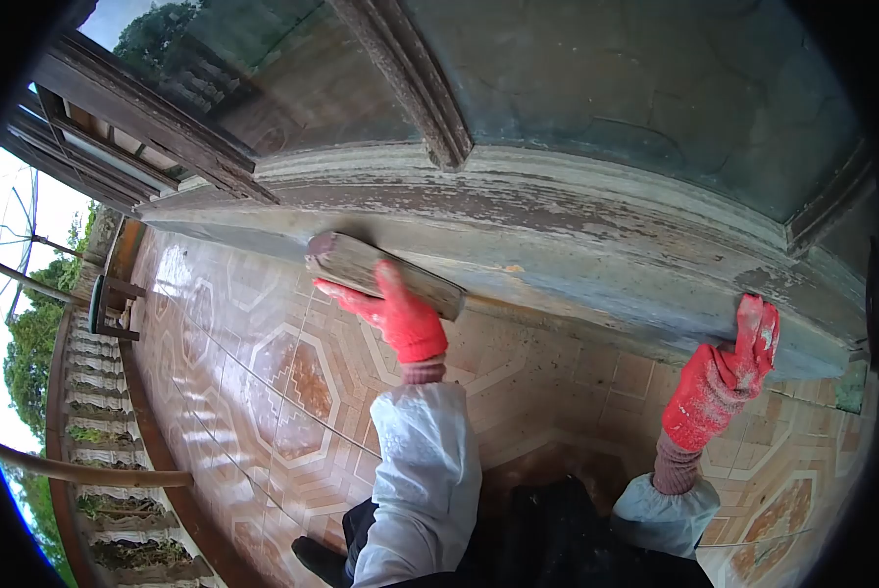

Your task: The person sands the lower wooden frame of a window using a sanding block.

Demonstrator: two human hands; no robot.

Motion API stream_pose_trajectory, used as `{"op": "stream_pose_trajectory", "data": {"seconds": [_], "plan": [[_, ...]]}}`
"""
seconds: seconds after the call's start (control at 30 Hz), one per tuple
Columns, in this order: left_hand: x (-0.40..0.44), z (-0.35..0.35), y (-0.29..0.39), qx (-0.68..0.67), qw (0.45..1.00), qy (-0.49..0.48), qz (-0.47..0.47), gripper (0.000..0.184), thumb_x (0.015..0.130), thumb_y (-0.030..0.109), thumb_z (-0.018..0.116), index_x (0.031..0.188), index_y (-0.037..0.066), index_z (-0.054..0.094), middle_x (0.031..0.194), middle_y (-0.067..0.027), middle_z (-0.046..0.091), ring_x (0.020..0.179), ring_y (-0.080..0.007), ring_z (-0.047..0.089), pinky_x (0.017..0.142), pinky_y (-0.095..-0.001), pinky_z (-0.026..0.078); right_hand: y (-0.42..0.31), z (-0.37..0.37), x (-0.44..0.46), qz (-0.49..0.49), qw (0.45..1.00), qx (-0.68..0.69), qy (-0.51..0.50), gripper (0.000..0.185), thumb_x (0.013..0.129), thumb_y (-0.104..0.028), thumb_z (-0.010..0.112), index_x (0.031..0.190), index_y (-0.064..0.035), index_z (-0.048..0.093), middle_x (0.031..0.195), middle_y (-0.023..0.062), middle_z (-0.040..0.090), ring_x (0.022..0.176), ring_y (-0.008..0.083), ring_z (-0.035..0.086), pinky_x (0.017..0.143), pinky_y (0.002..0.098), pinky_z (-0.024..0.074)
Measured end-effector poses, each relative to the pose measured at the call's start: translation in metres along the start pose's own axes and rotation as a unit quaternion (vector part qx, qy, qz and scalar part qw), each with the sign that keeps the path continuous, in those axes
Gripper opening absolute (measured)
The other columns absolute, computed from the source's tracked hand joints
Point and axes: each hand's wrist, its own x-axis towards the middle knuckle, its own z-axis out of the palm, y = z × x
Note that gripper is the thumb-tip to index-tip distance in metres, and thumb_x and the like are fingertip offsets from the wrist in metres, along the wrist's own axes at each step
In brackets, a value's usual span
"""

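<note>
My left hand [392,312], in a red glove, grips a long wooden block [371,269] with a worn, dark-stained end. The block is held against the pale ledge face below the weathered window sill [518,201]. My right hand [719,377], in a red glove dusted with white, is at the sill's right end. Its foremost fingers stretch up and touch the ledge near the wood, and nothing shows in them. Brown paint flakes off the sill, with bare grey wood between the patches.
Glass panes [635,88] in dark wooden frames rise above the sill. Patterned tiles [302,382] cover the floor. On the left runs a balustrade [106,412], with a pole [86,468] across it and a dark stool-like object [116,309] farther back. One dark shoe [317,561] shows below.
</note>
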Motion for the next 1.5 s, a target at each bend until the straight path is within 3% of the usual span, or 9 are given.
{"op": "stream_pose_trajectory", "data": {"seconds": [0.1,0.2,0.5,0.63,0.9,1.03,1.23,1.43,1.5], "plan": [[0.009,0.001,0.008,-0.189,0.977,0.022,-0.1,0.097,0.084,0.032,0.066,0.152,0.001,0.004,0.155,-0.0233,0.012,0.142,-0.034,0.021,0.115,-0.0438,0.02,-0.001,0.0,0.0,0.008,1.0,0.007,0.002,0.042,0.075,0.008,0.057,0.116,-0.0015,0.061,0.121,0.0119,0.061,0.105,0.0261,0.058,0.084,0.03,0.0448],[-0.017,-0.004,0.015,0.043,0.997,-0.039,0.046,0.099,0.08,0.022,0.066,0.152,0.0,0.0,0.155,-0.0239,0.009,0.144,-0.0351,0.016,0.116,-0.0457,0.015,-0.01,0.001,0.007,-0.008,1.0,0.002,0.008,0.038,0.077,0.006,0.058,0.114,-0.0013,0.061,0.118,0.0104,0.063,0.101,0.0237,0.06,0.082,0.0282,0.0464],[0.004,-0.002,0.009,-0.048,0.997,-0.017,0.058,0.094,0.088,0.033,0.062,0.153,0.001,0.002,0.157,-0.0213,0.01,0.144,-0.0315,0.018,0.116,-0.043,0.017,-0.004,-0.001,0.006,-0.019,0.999,0.011,0.027,0.028,0.082,0.003,0.06,0.109,-0.0009,0.062,0.111,0.0069,0.065,0.09,0.0185,0.064,0.075,0.0241,0.0496],[0.047,-0.019,-0.031,-0.136,0.958,0.046,-0.248,0.087,0.095,0.041,0.056,0.154,0.007,0.001,0.155,-0.0154,0.021,0.132,-0.0296,0.038,0.109,-0.0425,0.033,0.0,-0.002,-0.005,0.063,0.997,0.035,0.0,0.036,0.078,0.007,0.055,0.112,-0.002,0.062,0.116,0.0102,0.062,0.094,0.0223,0.061,0.078,0.0259,0.0469],[-0.05,-0.013,-0.029,0.154,0.973,-0.077,0.156,0.124,0.059,0.02,0.084,0.15,0.001,0.002,0.147,-0.0268,0.016,0.137,-0.0398,0.021,0.112,-0.0496,0.021,-0.023,0.0,0.016,0.032,0.999,-0.002,-0.012,0.051,0.075,0.008,0.056,0.124,-0.0018,0.059,0.134,0.0135,0.055,0.12,0.0281,0.052,0.097,0.0328,0.039],[-0.042,-0.011,-0.028,0.157,0.96,-0.088,0.215,0.126,0.055,0.02,0.087,0.148,-0.002,0.004,0.142,-0.0251,0.019,0.134,-0.0397,0.024,0.111,-0.0498,0.021,-0.015,-0.004,0.007,0.014,0.998,-0.059,-0.018,0.038,0.077,0.005,0.058,0.114,-0.0008,0.062,0.123,0.0109,0.061,0.104,0.0259,0.06,0.085,0.03,0.0461],[-0.041,-0.006,-0.006,0.096,0.984,-0.088,0.119,0.114,0.067,0.02,0.073,0.15,-0.004,-0.001,0.151,-0.0245,0.011,0.142,-0.0368,0.014,0.116,-0.0472,0.011,0.026,0.01,-0.022,0.146,0.987,0.033,-0.051,0.046,0.07,0.014,0.054,0.113,-0.0005,0.064,0.127,0.0114,0.06,0.102,0.0273,0.055,0.081,0.0321,0.0415],[-0.01,-0.001,0.008,0.079,0.994,-0.015,0.073,0.095,0.086,0.029,0.063,0.152,0.0,0.001,0.156,-0.0197,0.013,0.143,-0.0307,0.021,0.117,-0.0418,0.017,0.0,0.001,-0.002,0.025,1.0,-0.009,-0.015,0.042,0.071,0.012,0.057,0.111,0.0004,0.063,0.118,0.0141,0.062,0.097,0.0267,0.058,0.08,0.0315,0.0435],[0.028,-0.012,0.002,-0.144,0.979,0.007,-0.144,0.091,0.092,0.036,0.06,0.153,0.002,0.001,0.156,-0.0163,0.016,0.14,-0.029,0.026,0.115,-0.04,0.021,0.011,0.005,-0.025,0.072,0.997,-0.015,-0.014,0.042,0.072,0.011,0.058,0.112,0.0007,0.062,0.118,0.0136,0.062,0.098,0.0263,0.058,0.081,0.0315,0.0441]]}}
